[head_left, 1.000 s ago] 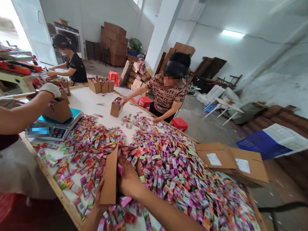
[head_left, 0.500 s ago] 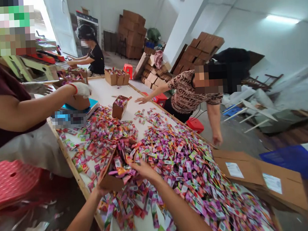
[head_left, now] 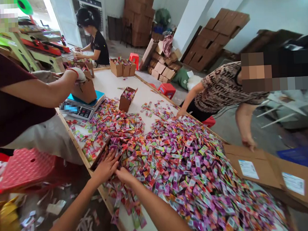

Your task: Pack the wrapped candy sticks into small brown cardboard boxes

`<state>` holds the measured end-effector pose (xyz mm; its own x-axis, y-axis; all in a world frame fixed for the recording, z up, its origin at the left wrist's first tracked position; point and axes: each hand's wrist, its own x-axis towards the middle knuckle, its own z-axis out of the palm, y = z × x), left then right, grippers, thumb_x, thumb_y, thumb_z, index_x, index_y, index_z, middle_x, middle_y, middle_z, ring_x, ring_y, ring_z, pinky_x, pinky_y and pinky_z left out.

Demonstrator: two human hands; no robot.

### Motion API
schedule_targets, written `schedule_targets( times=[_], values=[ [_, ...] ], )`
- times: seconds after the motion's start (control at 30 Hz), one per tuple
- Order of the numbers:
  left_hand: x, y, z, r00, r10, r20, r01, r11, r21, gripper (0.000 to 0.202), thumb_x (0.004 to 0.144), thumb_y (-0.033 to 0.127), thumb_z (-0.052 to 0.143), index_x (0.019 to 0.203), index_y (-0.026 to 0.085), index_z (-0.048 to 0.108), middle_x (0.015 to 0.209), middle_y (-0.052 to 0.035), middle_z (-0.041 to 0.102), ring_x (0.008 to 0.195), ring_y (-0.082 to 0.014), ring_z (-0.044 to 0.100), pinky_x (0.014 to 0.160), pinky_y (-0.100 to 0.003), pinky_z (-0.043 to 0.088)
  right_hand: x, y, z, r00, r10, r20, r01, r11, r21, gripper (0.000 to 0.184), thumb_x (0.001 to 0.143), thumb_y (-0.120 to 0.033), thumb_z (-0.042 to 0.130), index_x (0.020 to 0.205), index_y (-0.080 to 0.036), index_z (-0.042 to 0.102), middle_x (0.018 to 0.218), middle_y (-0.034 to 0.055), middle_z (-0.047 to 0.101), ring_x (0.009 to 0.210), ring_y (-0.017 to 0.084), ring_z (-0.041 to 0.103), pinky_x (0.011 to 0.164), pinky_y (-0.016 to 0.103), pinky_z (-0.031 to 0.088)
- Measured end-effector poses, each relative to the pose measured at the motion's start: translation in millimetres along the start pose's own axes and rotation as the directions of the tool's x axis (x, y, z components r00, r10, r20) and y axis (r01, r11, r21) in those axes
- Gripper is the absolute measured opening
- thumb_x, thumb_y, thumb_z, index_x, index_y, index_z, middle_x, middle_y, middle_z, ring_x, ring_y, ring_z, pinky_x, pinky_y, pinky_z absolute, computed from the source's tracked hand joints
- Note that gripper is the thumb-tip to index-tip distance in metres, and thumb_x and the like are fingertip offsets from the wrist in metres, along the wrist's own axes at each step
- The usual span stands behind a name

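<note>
A small brown cardboard box [head_left: 101, 154] filled with small wrapped packets sits tilted at the near left edge of the table. My left hand [head_left: 106, 166] lies across the box and its packets, fingers stretched out. Close beside it, my right hand [head_left: 125, 176] has its fingers curled by the box's near side; what they hold, if anything, is hidden. A large heap of colourful small packets [head_left: 171, 159] spreads around the box and to the right.
An upright packet-filled box [head_left: 127, 99] stands farther up the white table [head_left: 108, 84]. At left, a co-worker's gloved hand [head_left: 77, 74] is at a box on a digital scale [head_left: 84, 110]. Another person [head_left: 219, 88] touches flat cardboard [head_left: 262, 165] at right. A red stool [head_left: 30, 166] stands left.
My left hand has moved from under the box to over its packets. My right hand has drawn nearer the left, and the box sits lower at the table edge. The view has shifted left.
</note>
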<state>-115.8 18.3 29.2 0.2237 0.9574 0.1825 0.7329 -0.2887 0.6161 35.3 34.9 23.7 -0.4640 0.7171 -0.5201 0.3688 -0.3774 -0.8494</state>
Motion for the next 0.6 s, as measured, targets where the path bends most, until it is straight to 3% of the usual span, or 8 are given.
schedule_targets(
  times=[0.1,0.17,0.23,0.33,0.47,0.6],
  values=[
    [12.2,-7.5,9.6,0.991,-0.047,0.126,0.049,0.999,-0.017,0.053,0.099,0.047,0.032,0.146,0.025,0.044,0.159,-0.0057,0.035,0.151,-0.0241,0.016,0.122,-0.048,0.020,-3.3,2.6,-68.8,0.989,-0.016,-0.148,-0.032,0.949,-0.313,0.042,0.078,-0.050,0.067,0.107,-0.019,0.070,0.090,0.0029,0.073,0.084,0.022,0.069,0.078,0.035,0.056],
    [17.7,-14.5,9.1,0.979,-0.075,0.187,0.087,0.995,-0.054,0.056,0.099,0.050,0.031,0.146,0.022,0.044,0.158,-0.0073,0.036,0.151,-0.0255,0.015,0.122,-0.049,0.019,-0.4,2.7,-113.4,0.926,-0.069,-0.372,-0.150,0.835,-0.529,0.037,0.082,-0.043,0.065,0.109,-0.019,0.069,0.104,0.0067,0.073,0.099,0.024,0.068,0.087,0.037,0.052],
    [20.4,-16.3,2.3,0.971,-0.088,0.220,0.108,0.991,-0.081,0.058,0.098,0.053,0.031,0.145,0.021,0.046,0.157,-0.0091,0.038,0.151,-0.0274,0.015,0.121,-0.052,0.018,4.7,7.5,-141.1,0.831,-0.095,-0.548,-0.305,0.745,-0.593,0.040,0.083,-0.035,0.065,0.116,-0.013,0.065,0.116,0.0167,0.069,0.113,0.031,0.063,0.095,0.043,0.047],
    [17.9,-7.3,-16.5,0.984,-0.048,0.170,0.071,0.989,-0.133,0.056,0.098,0.053,0.033,0.139,0.021,0.055,0.153,-0.0102,0.046,0.149,-0.0282,0.025,0.121,-0.052,0.021,7.7,23.1,-147.2,0.761,-0.117,-0.638,-0.421,0.659,-0.624,0.043,0.077,-0.019,0.069,0.117,-0.005,0.062,0.118,0.0269,0.065,0.120,0.037,0.057,0.102,0.047,0.039],
    [-0.6,5.6,-42.7,0.996,-0.061,-0.058,0.046,0.971,-0.236,0.047,0.097,0.049,0.041,0.132,0.025,0.061,0.142,-0.0086,0.059,0.136,-0.0253,0.048,0.116,-0.049,0.034,2.1,31.7,-137.7,0.744,-0.234,-0.625,-0.415,0.572,-0.708,0.022,0.086,-0.018,0.058,0.104,-0.011,0.067,0.115,0.0217,0.068,0.124,0.032,0.054,0.107,0.041,0.030],
    [-25.8,2.3,-49.0,0.952,-0.184,-0.243,0.098,0.939,-0.328,0.039,0.095,0.045,0.048,0.125,0.026,0.064,0.133,-0.0095,0.064,0.127,-0.0242,0.056,0.108,-0.045,0.046,16.4,6.9,-152.7,0.692,-0.294,-0.659,-0.439,0.554,-0.707,0.035,0.099,-0.023,0.033,0.118,-0.012,0.061,0.112,0.0181,0.070,0.114,0.025,0.062,0.100,0.035,0.036]
  ],
)
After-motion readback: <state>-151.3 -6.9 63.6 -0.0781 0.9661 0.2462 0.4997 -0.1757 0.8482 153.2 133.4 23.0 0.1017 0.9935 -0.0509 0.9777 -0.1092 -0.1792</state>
